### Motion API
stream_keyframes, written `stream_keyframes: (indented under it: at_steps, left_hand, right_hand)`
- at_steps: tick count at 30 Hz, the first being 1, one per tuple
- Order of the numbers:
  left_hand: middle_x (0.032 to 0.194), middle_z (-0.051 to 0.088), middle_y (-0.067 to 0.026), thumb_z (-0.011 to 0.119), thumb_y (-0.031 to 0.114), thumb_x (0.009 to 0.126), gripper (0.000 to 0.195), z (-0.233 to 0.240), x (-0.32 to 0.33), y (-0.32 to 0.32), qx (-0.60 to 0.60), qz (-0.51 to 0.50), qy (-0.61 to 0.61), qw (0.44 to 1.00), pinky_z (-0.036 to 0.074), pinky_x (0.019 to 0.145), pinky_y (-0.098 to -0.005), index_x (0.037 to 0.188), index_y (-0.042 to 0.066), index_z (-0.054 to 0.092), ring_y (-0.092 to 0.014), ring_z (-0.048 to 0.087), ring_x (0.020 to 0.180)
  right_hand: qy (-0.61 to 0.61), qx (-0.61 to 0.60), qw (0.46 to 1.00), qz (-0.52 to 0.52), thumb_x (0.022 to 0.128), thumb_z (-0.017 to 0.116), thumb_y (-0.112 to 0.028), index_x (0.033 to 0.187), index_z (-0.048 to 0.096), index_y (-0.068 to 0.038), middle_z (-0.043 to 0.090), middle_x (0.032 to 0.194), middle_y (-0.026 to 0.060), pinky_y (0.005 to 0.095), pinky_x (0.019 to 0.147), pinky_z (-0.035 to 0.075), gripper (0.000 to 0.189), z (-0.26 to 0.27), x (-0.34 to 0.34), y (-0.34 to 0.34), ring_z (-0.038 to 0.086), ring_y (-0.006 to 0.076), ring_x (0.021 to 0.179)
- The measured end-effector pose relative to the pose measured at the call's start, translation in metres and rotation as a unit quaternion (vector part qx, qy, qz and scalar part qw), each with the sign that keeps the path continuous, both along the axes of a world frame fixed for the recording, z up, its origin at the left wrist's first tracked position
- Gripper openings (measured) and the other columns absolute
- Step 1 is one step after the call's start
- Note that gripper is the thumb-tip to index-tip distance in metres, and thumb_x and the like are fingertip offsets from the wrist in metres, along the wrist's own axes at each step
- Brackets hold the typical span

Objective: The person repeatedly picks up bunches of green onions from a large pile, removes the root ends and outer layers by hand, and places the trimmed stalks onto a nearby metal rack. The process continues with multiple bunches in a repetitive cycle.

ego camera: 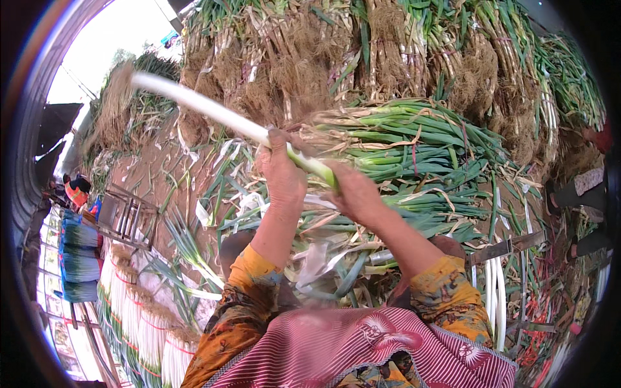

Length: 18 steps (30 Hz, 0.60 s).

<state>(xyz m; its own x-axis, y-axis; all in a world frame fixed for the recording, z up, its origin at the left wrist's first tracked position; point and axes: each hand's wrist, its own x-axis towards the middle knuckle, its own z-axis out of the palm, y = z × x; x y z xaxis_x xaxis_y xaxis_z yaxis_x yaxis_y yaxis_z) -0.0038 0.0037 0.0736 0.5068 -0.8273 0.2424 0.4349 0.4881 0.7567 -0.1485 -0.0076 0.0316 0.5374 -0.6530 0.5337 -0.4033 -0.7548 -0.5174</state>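
Both hands hold one long leek-like green onion (204, 106), its white stalk slanting to the upper left and its blurred roots at the far end. My left hand (284, 169) grips the stalk where white turns to green. Closer to me along the same stalk, my right hand (351, 191) is closed around the green part; its fingertips are partly hidden. Beyond the hands lies a heap of untrimmed green onions (412, 140) with green leaves and dry brown ones. Loose peeled skins and leaves (315, 262) lie between my knees.
Tied, rooted bundles (388, 58) stand stacked at the back. Clean white bundles with red ties (150, 334) lie at lower left, near a wooden stool (126, 218). Peeled white stalks (495, 296) rest by a metal bar (509, 247) at right. A person in an orange vest (76, 190) is far left.
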Motion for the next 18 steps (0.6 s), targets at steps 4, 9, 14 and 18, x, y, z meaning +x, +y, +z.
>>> stream_keyframes:
  at_steps: [4,9,14,18]
  left_hand:
    - [0.072,0.053,-0.0067,0.051,0.036,0.094,0.032,0.0,0.011,-0.015,0.026,0.047,0.0,0.999,0.049,0.057,-0.0329,0.09,0.005,0.048,-0.019,0.054,0.06]
    - [0.081,0.059,-0.0097,0.062,0.016,0.085,0.024,-0.055,-0.005,-0.015,0.162,0.119,-0.334,0.921,0.046,0.066,-0.029,0.099,-0.002,0.052,-0.017,0.057,0.075]
    - [0.064,0.052,-0.0068,0.053,0.022,0.093,0.027,-0.049,0.054,-0.019,0.092,0.215,-0.351,0.907,0.041,0.055,-0.0303,0.08,-0.001,0.053,-0.014,0.05,0.059]
    - [0.057,0.048,-0.0037,0.043,0.028,0.099,0.037,-0.035,0.124,-0.025,0.047,0.291,-0.207,0.933,0.035,0.048,-0.029,0.072,0.003,0.05,-0.012,0.044,0.05]
  right_hand:
    - [-0.018,0.145,0.989,0.038,0.083,0.06,-0.02,0.102,0.044,0.0,0.059,0.081,0.0235,0.0495,0.068,0.047,0.032,-0.013,0.032,-0.008,0.058,0.043,0.076]
    - [-0.001,0.274,0.961,0.044,0.078,0.06,-0.016,0.107,0.046,0.003,0.061,0.081,0.0268,0.0479,0.068,0.047,0.037,-0.014,0.035,-0.017,0.059,0.045,0.077]
    - [0.02,0.327,0.928,0.176,0.078,0.061,-0.016,0.103,0.056,0.0,0.062,0.085,0.0134,0.0349,0.07,0.048,0.03,-0.014,0.026,-0.012,0.059,0.0236,0.075]
    - [-0.046,0.337,0.923,0.179,0.079,0.063,-0.017,0.104,0.059,-0.002,0.062,0.087,0.005,0.0288,0.07,0.047,0.03,-0.014,0.022,0.009,0.057,0.0138,0.077]
